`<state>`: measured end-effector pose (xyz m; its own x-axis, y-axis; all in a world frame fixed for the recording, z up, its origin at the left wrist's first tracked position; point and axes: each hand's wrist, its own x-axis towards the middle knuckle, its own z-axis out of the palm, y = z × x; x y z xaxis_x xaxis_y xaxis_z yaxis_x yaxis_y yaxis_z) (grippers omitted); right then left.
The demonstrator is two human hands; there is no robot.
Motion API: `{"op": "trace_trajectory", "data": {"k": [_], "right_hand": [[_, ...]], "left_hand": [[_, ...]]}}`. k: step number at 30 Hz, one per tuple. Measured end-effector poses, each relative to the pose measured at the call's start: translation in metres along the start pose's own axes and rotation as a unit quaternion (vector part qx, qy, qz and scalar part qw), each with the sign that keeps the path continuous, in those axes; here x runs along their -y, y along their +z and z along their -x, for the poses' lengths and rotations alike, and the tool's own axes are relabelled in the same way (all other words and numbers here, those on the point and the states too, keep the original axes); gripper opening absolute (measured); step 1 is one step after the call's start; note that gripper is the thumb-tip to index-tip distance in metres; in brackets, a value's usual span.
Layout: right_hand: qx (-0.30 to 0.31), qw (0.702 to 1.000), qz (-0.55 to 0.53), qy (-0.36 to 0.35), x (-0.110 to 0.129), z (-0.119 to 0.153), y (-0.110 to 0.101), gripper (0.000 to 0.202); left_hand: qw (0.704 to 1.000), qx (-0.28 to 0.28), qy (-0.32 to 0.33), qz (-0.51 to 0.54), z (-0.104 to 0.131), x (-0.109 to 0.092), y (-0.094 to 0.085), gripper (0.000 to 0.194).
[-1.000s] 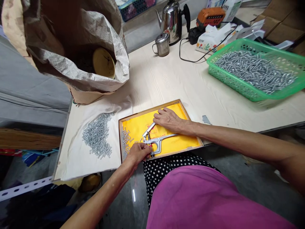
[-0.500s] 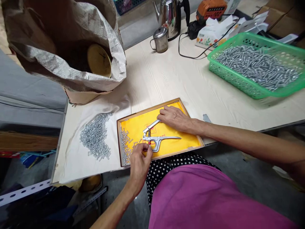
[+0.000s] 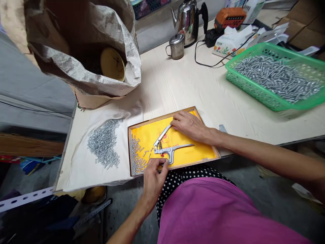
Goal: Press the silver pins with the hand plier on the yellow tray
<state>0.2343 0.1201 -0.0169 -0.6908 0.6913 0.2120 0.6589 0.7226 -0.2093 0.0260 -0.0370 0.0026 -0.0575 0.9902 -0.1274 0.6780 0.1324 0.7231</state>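
Note:
A grey metal plier-like hand tool (image 3: 170, 149) with a spring and a small red part lies in a shallow tray (image 3: 213, 152) with a yellow bottom. My right hand (image 3: 189, 126) is closed on the end of its upper handle. Thumb and forefinger of my left hand (image 3: 155, 174) pinch together beside the tool's curved lower jaw; whatever is between them is too small to make out. Small silvery metal pins (image 3: 137, 158) lie loose along the tray's left side, close to my left hand. Another heap of small metal pins (image 3: 104, 144) rests on a white cloth (image 3: 78, 169) left of the tray.
A large open sack (image 3: 134, 64) with a yellowish bowl (image 3: 113, 64) inside stands at the back left. On the right sits a green basket (image 3: 250, 90) full of metal pieces. A lidded metal cup (image 3: 177, 49), a kettle (image 3: 186, 23) and a black cord (image 3: 207, 65) are behind.
My left hand has drawn slightly down from the red part toward the lower jaw. The tool's upper handle stands at a steeper angle, wider apart from the lower one. The view has shifted a little.

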Motion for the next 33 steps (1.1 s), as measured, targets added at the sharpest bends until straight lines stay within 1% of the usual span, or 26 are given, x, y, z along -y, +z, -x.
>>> {"op": "trace_trajectory", "data": {"k": [2,4,5,7,8,10,16,18,24,28,33], "right_hand": [[0.007,0.999,-0.036,-0.013,0.013,0.019,0.0,0.021],[0.022,0.996,-0.08,-0.033,0.027,0.041,0.002,0.022],[0.023,0.995,-0.094,-0.033,0.033,0.05,0.004,0.02],[0.013,0.995,-0.098,-0.011,0.042,0.063,0.008,0.015],[0.004,0.996,-0.091,0.004,0.045,0.067,0.01,0.013],[-0.01,0.997,-0.073,0.025,0.047,0.07,0.013,0.016],[-0.019,0.998,-0.057,0.021,0.046,0.067,0.014,0.016],[-0.017,0.998,-0.056,0.022,0.046,0.068,0.012,0.016],[-0.019,0.998,-0.064,0.021,0.047,0.067,0.01,0.017],[-0.018,0.997,-0.067,0.019,0.047,0.067,0.009,0.014],[-0.021,0.999,-0.035,0.017,0.047,0.067,0.008,0.013]], "left_hand": [[0.997,-0.022,-0.067,0.043,-0.004,0.0,-0.005,0.019],[0.992,-0.028,-0.103,0.064,-0.009,0.0,-0.011,0.023],[0.991,-0.019,-0.116,0.066,-0.012,0.0,-0.013,0.024],[0.989,0.01,-0.138,0.055,-0.018,0.001,-0.017,0.026],[0.988,0.026,-0.147,0.047,-0.021,0.002,-0.019,0.026],[0.985,0.052,-0.161,0.032,-0.026,0.004,-0.021,0.028],[0.97,0.103,-0.213,0.062,-0.035,0.003,-0.023,0.03],[0.968,0.105,-0.221,0.053,-0.036,0.001,-0.023,0.029],[0.97,0.117,-0.214,0.02,-0.037,0.001,-0.023,0.031],[0.973,0.125,-0.192,-0.008,-0.038,0.003,-0.021,0.033],[0.973,0.144,-0.174,-0.048,-0.04,0.0,-0.019,0.029]]}}
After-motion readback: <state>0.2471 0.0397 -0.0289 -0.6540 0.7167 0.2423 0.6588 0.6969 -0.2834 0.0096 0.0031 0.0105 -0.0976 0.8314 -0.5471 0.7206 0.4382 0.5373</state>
